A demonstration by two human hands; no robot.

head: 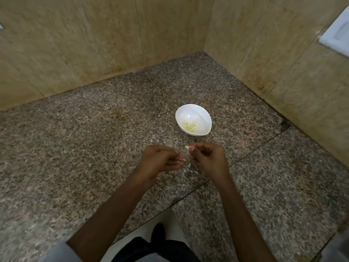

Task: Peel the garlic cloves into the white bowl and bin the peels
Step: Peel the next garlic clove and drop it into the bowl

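Granite counter (75, 148), white bowl (188, 111) beyond, right hand (209, 159) pinching garlic clove (187, 147), left hand (158, 161) pinching peel (183, 159)

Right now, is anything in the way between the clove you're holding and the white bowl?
Nothing visible. The clove, pinched by the right hand, sits just short of the white bowl, with only counter between. Loose peels lie nearer you.

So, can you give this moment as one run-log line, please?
step: peeling | right hand pinches garlic clove | left hand: curled, hold unclear | white bowl: peeled cloves inside | peels on counter
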